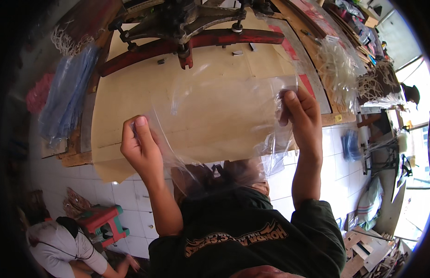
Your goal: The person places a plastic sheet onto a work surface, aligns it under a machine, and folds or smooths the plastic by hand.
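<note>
The top edge cuts off the black metal press frame. The left hand hides part of the clear plastic sheet it pinches. Small pieces on the brown paper (three show) are too tiny to identify. The lower rim crops a crouching co-worker.

Left hand: thumb extended on top, pressed down in a pinch; fingers curled under, outboard of the thumb. Left wrist: near straight, directly behind the hand. Left forearm: runs back from the wrist toward the torso, angled inward. Right hand: well apart from the left hand and farther forward; thumb tip bent over curled fingers in a pinch. Right forearm: extends almost straight back from the right hand. Both hands: thumb side uppermost.
</note>
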`<state>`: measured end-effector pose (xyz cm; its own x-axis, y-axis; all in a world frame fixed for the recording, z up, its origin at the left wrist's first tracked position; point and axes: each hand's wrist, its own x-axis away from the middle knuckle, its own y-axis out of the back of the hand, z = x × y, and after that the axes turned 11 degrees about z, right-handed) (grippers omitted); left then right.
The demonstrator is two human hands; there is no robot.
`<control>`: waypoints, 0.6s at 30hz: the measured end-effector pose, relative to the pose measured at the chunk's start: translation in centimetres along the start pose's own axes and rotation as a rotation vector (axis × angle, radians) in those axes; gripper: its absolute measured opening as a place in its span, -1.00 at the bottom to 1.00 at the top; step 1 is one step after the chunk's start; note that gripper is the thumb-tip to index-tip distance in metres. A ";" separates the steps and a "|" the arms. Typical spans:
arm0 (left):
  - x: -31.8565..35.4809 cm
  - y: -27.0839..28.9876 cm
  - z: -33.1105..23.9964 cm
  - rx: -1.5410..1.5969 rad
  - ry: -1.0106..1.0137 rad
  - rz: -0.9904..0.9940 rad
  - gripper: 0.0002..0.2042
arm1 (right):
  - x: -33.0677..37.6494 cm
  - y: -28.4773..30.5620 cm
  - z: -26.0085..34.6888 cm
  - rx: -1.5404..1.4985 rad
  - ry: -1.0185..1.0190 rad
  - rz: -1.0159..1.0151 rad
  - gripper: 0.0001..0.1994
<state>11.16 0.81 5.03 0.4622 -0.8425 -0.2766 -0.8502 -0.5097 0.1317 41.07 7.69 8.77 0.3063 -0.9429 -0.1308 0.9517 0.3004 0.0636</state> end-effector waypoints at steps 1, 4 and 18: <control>-0.1 0.0 0.2 -0.174 -0.149 -0.095 -0.80 | 0.1 -0.3 0.1 0.023 0.011 0.029 -0.71; 0.0 0.5 -0.6 -0.551 -0.496 -0.249 -0.68 | 0.2 -1.8 0.8 0.060 0.026 0.141 -0.74; -1.7 -2.6 -9.1 -0.324 -0.405 0.674 -0.77 | 1.9 -4.4 2.7 0.101 -0.038 0.501 -0.58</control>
<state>14.86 2.02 13.79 -0.2956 -0.8881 -0.3519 -0.7687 0.0024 0.6396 37.38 4.19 10.96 0.7219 -0.6916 -0.0238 0.6807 0.7035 0.2044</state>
